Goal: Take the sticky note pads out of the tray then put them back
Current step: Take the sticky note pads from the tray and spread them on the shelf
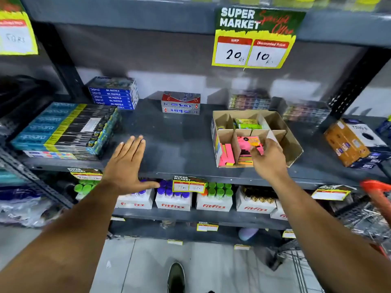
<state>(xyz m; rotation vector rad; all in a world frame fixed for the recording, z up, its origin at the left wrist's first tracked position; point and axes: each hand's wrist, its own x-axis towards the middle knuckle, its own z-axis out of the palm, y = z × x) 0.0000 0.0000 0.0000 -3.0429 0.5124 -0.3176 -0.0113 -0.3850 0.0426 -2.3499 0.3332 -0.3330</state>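
A cardboard tray (pixel 293 144) with dividers stands on the grey shelf, right of centre. Its front middle compartment holds a pink sticky note pad (pixel 245 142) with an orange label, over more pink and orange pads. Loose pink and yellow pads (pixel 227 154) lean in the front left compartment, and a green pad (pixel 246 123) lies in a rear one. My right hand (pixel 267 159) reaches into the tray, fingers curled on the edge of the pink pad. My left hand (pixel 127 166) hovers flat over the bare shelf, fingers spread, holding nothing.
Stacked pencil boxes (pixel 63 127) fill the shelf's left end, blue oil pastel boxes (pixel 114 94) and a red-and-grey box (pixel 181 103) sit at the back. An orange box (pixel 349 142) stands at the right. Bottles in white cartons (pixel 214 196) fill the shelf below. A price sign (pixel 254 37) hangs overhead.
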